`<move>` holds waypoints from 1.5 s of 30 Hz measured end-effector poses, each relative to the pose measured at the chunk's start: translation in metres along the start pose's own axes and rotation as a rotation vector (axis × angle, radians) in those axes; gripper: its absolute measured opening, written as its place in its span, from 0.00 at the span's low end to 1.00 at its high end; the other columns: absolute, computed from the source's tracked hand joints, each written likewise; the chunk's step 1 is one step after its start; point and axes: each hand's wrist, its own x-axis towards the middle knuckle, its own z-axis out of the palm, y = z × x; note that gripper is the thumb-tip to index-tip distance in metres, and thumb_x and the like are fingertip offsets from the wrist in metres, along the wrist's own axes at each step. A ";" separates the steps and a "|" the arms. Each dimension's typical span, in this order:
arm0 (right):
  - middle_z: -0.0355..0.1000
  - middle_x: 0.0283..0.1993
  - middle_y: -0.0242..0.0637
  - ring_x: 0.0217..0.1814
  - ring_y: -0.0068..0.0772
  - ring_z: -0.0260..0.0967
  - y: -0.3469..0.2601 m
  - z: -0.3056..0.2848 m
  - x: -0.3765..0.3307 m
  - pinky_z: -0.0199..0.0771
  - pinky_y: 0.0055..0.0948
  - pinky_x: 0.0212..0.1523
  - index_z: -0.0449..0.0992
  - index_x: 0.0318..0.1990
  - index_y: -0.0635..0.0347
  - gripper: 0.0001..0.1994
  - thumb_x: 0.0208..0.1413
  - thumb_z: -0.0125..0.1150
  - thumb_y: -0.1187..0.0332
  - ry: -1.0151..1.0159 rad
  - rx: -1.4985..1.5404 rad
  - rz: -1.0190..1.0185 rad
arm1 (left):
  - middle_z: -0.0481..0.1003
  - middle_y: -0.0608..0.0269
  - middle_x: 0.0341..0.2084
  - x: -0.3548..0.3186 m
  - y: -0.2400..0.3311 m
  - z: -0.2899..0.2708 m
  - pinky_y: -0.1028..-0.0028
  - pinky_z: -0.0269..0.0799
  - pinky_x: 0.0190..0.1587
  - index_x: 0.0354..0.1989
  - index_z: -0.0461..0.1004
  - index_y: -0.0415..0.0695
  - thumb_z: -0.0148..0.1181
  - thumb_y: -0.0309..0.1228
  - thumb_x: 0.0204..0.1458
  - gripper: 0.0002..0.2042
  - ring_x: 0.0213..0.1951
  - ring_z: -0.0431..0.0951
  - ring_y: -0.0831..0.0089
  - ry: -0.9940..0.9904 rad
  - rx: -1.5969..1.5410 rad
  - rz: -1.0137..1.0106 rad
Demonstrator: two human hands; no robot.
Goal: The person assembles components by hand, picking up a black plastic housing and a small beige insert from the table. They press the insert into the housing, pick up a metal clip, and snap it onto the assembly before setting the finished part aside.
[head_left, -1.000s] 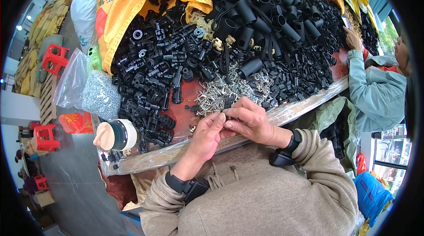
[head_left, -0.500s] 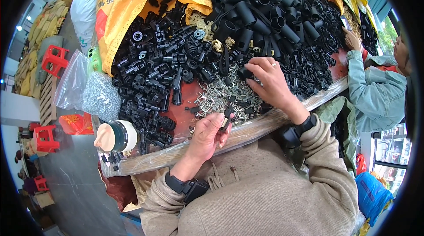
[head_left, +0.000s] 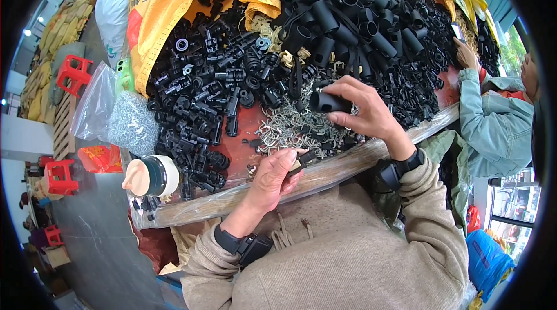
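My right hand [head_left: 364,108] is closed around a short black plastic tube [head_left: 328,101], held above the heap of silvery metal hooks [head_left: 281,127]. In my left hand [head_left: 272,178], near the table's front edge, a small black part with a cream-coloured piece [head_left: 299,163] is pinched between thumb and fingers; its exact kind I cannot make out. Similar black tubes [head_left: 342,5] are piled beyond my right hand. Black ribbed plastic fittings [head_left: 203,89] lie heaped on the left, and small black pieces [head_left: 400,89] spread to the right.
A wooden rail wrapped in clear film [head_left: 232,201] edges the red tabletop [head_left: 237,156]. A lidded jar [head_left: 156,176] and a bag of small metal parts [head_left: 134,127] stand at the left. Yellow woven sacks [head_left: 165,8] lie behind. Another person's sleeve [head_left: 493,121] is at the right.
My right hand has lifted the black tube off the pile and brought it slightly nearer. In my left hand the small black part has turned to point more to the right.
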 end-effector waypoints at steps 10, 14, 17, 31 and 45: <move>0.67 0.32 0.41 0.33 0.37 0.66 -0.019 0.002 -0.002 0.65 0.29 0.34 0.71 0.39 0.67 0.21 0.43 0.62 0.57 -0.286 0.379 -0.073 | 0.65 0.67 0.18 0.001 0.002 -0.001 0.86 0.53 0.16 0.42 0.62 0.42 0.47 0.41 0.54 0.15 0.17 0.60 0.85 -0.012 0.066 -0.020; 0.67 0.30 0.41 0.32 0.37 0.65 -0.017 0.004 -0.002 0.64 0.30 0.32 0.71 0.39 0.67 0.21 0.44 0.61 0.57 -0.325 0.405 -0.051 | 0.67 0.66 0.20 0.001 -0.001 -0.003 0.86 0.57 0.17 0.42 0.62 0.41 0.49 0.38 0.53 0.14 0.17 0.64 0.84 -0.036 0.112 0.019; 0.67 0.30 0.40 0.32 0.37 0.65 -0.016 0.005 -0.002 0.64 0.30 0.32 0.71 0.38 0.67 0.21 0.44 0.61 0.57 -0.340 0.410 -0.030 | 0.70 0.63 0.22 0.000 0.000 -0.002 0.85 0.63 0.18 0.42 0.62 0.40 0.51 0.34 0.53 0.13 0.19 0.68 0.82 -0.020 0.184 0.017; 0.67 0.29 0.40 0.31 0.37 0.65 -0.011 0.003 -0.010 0.64 0.30 0.32 0.72 0.38 0.67 0.21 0.43 0.60 0.56 -0.362 0.354 -0.002 | 0.72 0.61 0.22 0.003 0.001 -0.008 0.84 0.65 0.17 0.40 0.67 0.37 0.54 0.28 0.50 0.11 0.18 0.70 0.81 -0.029 0.132 0.023; 0.68 0.29 0.41 0.31 0.37 0.65 -0.009 0.004 -0.018 0.63 0.30 0.31 0.73 0.36 0.68 0.22 0.39 0.62 0.56 -0.389 0.435 0.013 | 0.72 0.62 0.21 0.004 0.004 -0.007 0.84 0.65 0.18 0.39 0.69 0.37 0.57 0.25 0.47 0.11 0.17 0.69 0.82 -0.012 0.085 -0.005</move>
